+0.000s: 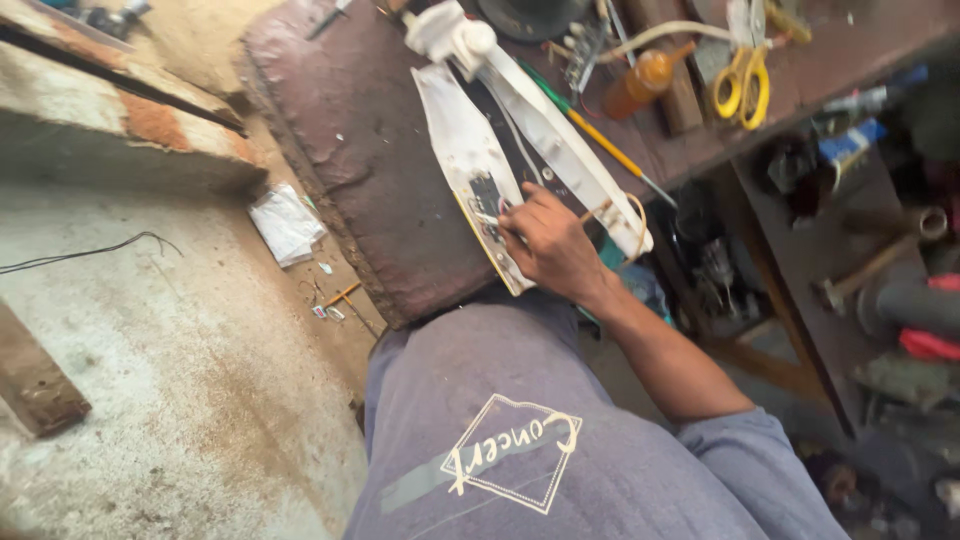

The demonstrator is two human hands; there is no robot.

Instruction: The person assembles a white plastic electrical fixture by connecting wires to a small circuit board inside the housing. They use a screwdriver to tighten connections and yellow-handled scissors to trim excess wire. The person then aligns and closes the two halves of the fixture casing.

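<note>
My right hand (548, 246) rests fingertips-down on the white iron (500, 160), not gripping it; screwdriver (598, 135) and yellow scissors (742, 85) beyond the iron.

Worn brown bench (370, 150), surface scuffed and stained. On it lie an opened white appliance casing (500, 150), a yellow-handled screwdriver (600, 145), yellow-handled scissors (742, 85) and an orange bottle (645, 80). Concrete floor (150, 350) beside it carries a crumpled white paper (285, 225) and a thin black wire (90, 252).
</note>
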